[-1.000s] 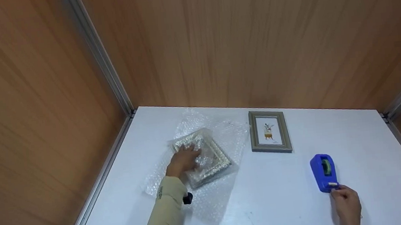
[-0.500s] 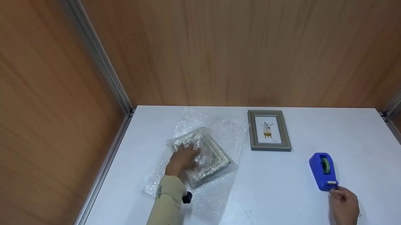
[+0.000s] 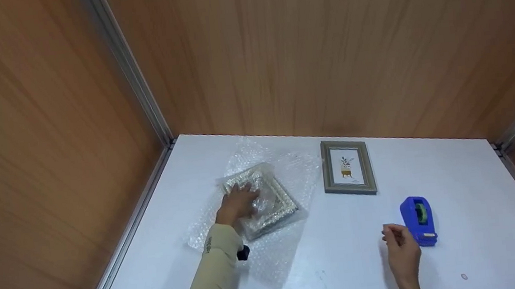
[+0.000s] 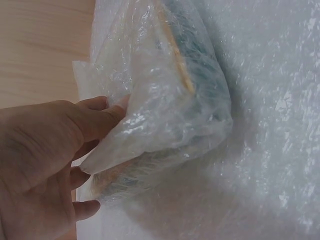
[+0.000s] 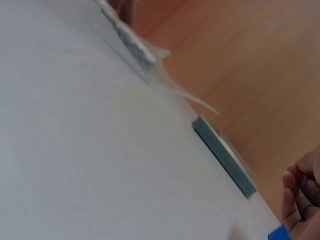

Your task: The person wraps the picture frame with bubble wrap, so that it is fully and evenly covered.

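The white table [image 3: 345, 250] carried everything, and on its left part was spread a sheet of bubble wrap [image 3: 294, 174], larger than what it had to cover. The wrapped picture frame [image 3: 272, 195] lay turned slantwise upon this sheet, perhaps so that the corners could fold inward. The grey picture frame [image 3: 348, 167] lay face up at the sheet's right edge, seemingly put aside. The left hand [image 3: 237, 204] rested on the wrapped frame with fingers spread, I suppose because the loose plastic would otherwise spring open. The right hand [image 3: 402, 249] had its thumb and fingertips pressed together; whether some tape was between them, I could not tell. Just beside it stood the blue tape dispenser [image 3: 413, 219], its cutting end toward the person, probably for easy pulling.
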A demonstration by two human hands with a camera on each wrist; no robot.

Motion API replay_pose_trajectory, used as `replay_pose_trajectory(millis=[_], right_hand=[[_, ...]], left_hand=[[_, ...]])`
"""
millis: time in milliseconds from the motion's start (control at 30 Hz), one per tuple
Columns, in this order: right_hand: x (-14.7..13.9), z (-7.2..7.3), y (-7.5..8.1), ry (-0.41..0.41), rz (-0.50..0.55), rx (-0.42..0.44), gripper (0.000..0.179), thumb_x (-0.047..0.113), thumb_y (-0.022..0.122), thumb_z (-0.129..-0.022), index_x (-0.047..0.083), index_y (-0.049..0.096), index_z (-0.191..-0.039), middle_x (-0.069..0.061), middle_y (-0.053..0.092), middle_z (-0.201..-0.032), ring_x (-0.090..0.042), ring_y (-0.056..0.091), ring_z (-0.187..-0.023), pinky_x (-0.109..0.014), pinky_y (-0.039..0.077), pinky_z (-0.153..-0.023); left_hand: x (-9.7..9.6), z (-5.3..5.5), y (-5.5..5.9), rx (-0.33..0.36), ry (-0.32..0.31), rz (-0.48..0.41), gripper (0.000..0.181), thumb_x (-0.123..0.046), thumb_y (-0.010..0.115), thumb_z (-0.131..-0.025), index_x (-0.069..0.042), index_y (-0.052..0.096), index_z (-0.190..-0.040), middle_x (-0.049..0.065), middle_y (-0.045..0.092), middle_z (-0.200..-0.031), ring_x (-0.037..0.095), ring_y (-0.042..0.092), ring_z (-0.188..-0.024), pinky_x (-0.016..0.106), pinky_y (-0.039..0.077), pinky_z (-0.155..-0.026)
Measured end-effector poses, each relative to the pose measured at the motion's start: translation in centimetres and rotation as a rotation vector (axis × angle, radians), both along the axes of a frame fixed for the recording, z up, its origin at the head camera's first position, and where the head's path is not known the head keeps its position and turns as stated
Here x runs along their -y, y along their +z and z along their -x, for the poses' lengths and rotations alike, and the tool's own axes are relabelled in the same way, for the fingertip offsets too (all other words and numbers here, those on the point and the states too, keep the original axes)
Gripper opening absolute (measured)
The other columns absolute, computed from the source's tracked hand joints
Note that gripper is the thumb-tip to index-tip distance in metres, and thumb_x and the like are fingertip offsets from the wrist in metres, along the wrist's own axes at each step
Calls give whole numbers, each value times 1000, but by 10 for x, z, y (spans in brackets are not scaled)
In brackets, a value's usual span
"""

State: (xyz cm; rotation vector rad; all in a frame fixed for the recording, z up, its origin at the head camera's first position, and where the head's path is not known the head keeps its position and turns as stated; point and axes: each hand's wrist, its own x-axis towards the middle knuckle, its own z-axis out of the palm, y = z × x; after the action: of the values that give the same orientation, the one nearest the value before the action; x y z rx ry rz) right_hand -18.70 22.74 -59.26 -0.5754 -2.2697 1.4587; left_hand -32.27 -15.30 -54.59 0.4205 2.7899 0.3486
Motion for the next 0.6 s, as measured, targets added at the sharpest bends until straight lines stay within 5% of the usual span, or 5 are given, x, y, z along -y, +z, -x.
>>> replay_pose_trajectory(millis=[200, 367, 600], right_hand=[[35, 17, 16, 233, 132, -141, 18, 20, 57, -91, 8, 63, -103, -9, 63, -90, -24, 60, -81, -19, 51, -67], [58, 30, 23, 330, 184, -166, 16, 18, 59, -90, 9, 63, -103, -12, 62, -92, -33, 59, -85, -28, 53, -72], [87, 37, 43, 424, 253, -133, 18, 11, 57, -91, 3, 61, -107, -20, 59, -97, -20, 59, -83, -34, 53, -76]], left_hand=[[-3, 2, 0, -27, 0, 44, 59, -23, 67, -82, -21, 45, -137, 12, 29, -148, 45, 17, -134, 66, 23, -101], [-3, 2, -1, -31, 1, 54, 59, -25, 67, -82, -22, 45, -137, 11, 29, -148, 45, 17, -134, 65, 24, -101], [-3, 2, 0, -25, 3, 49, 58, -25, 66, -84, -23, 44, -138, 10, 27, -149, 44, 16, -135, 63, 22, -103]])
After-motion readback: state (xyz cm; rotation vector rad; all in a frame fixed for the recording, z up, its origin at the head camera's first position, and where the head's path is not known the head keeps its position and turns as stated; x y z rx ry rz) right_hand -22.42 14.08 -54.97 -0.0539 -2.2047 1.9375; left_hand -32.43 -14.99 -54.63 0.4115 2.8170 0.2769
